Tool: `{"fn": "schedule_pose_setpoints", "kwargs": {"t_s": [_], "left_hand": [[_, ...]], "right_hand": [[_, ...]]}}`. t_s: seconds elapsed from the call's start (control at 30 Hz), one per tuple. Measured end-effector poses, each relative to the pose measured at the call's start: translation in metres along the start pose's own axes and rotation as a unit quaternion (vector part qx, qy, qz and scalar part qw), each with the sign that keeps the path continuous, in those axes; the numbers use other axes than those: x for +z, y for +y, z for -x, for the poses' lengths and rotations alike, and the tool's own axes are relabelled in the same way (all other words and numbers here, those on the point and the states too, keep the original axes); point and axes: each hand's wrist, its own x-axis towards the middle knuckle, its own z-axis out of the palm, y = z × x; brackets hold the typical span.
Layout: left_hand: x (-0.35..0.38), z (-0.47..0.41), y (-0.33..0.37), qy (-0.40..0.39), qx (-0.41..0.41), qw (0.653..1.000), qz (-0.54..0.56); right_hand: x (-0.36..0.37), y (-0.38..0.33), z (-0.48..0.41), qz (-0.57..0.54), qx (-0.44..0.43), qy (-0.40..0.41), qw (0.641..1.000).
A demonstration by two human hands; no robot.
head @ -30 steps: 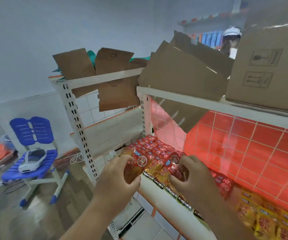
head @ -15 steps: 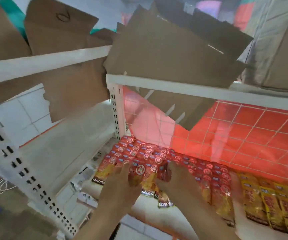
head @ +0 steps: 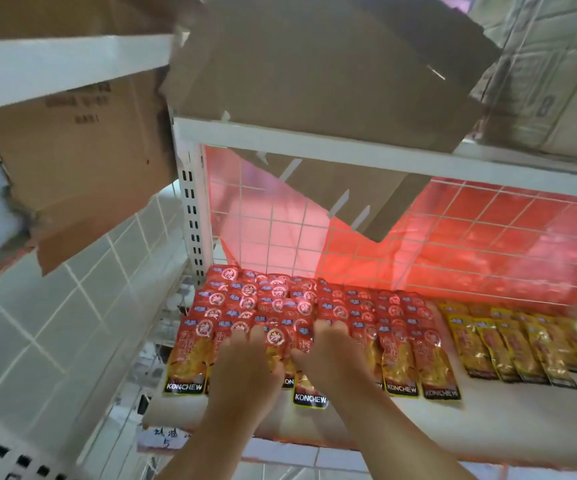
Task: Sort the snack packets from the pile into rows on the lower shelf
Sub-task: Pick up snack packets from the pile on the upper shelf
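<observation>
Red snack packets (head: 401, 341) marked KONCHEW lie in overlapping rows on the left part of the white lower shelf (head: 453, 420). Rows of yellow packets (head: 509, 344) lie to their right. My left hand (head: 245, 358) and my right hand (head: 325, 355) rest side by side on the front red packets, fingers stretched forward and pressing down. Between the hands one red packet (head: 275, 337) shows, and another (head: 309, 393) sticks out toward the shelf's front edge under my right wrist. The packets under my palms are hidden.
A white shelf rail (head: 315, 140) crosses just above, with cardboard boxes (head: 315, 64) overhanging it. A red-lit wire mesh (head: 453, 237) closes the back. A slotted white post (head: 191, 209) stands at the left, beside another hanging cardboard box (head: 79, 150) and a tiled wall (head: 72, 323).
My view has dropped and moved in close to the lower shelf. Both hands, which held red packets at the shelf's front, now lie flat on the packets in the rows.
</observation>
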Motion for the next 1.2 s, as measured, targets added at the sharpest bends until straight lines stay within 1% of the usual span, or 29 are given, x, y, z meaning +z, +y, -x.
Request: {"fn": "schedule_pose_setpoints", "kwargs": {"t_s": [0.17,0.23,0.33,0.53,0.8,1.2], "left_hand": [[0.003,-0.005,-0.007,0.040,0.025,0.999,-0.002],[0.004,-0.007,-0.010,0.033,0.030,0.999,-0.015],[0.003,-0.008,-0.013,0.043,0.024,0.999,0.002],[0.001,-0.009,-0.018,0.044,0.019,0.999,-0.009],[-0.003,-0.011,-0.020,0.043,0.034,0.998,-0.038],[-0.004,-0.013,-0.021,0.054,0.051,0.997,-0.023]], "right_hand": [[0.012,-0.012,-0.005,0.030,-0.002,0.007,1.000],[0.014,-0.017,-0.006,0.052,-0.006,0.014,0.999],[0.019,-0.019,-0.008,0.069,-0.018,0.028,0.997],[0.021,-0.019,-0.013,0.094,-0.015,0.016,0.995],[0.020,-0.020,-0.014,0.102,-0.027,0.020,0.994],[0.015,-0.017,-0.012,0.084,-0.050,0.032,0.995]]}}
